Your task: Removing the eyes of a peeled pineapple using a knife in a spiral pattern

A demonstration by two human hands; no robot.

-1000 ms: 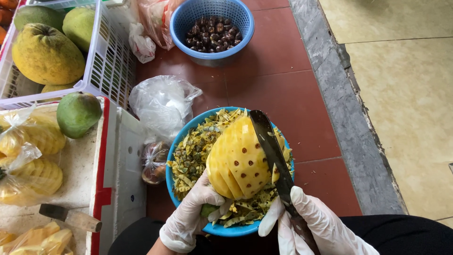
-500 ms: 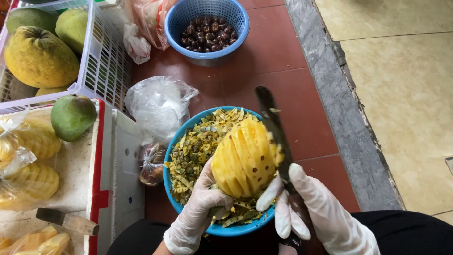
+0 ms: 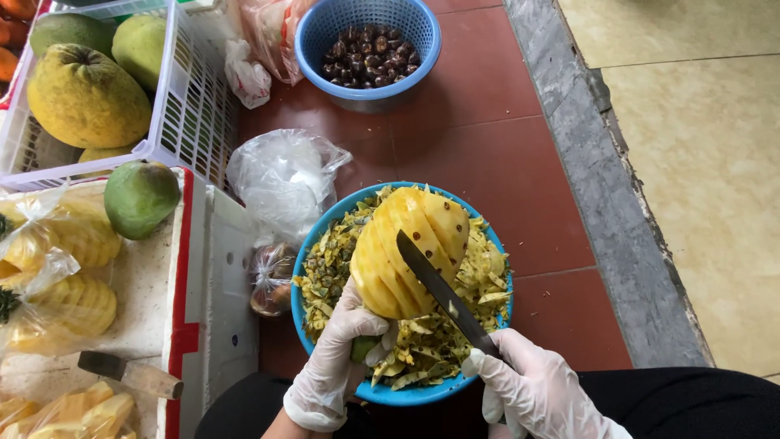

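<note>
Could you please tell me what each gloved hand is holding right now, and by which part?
The left hand grips the peeled pineapple at its green stem end, over the blue bowl. The right hand holds the knife by its handle, blade against the fruit.

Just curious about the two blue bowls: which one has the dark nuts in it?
The far blue basket, holding dark brown nuts. The near blue bowl, under the pineapple, holds yellow-green peelings.

Peeled yellow pineapple (image 3: 406, 252) – tilted over bowl – dark knife (image 3: 443, 294) blade across it
</note>
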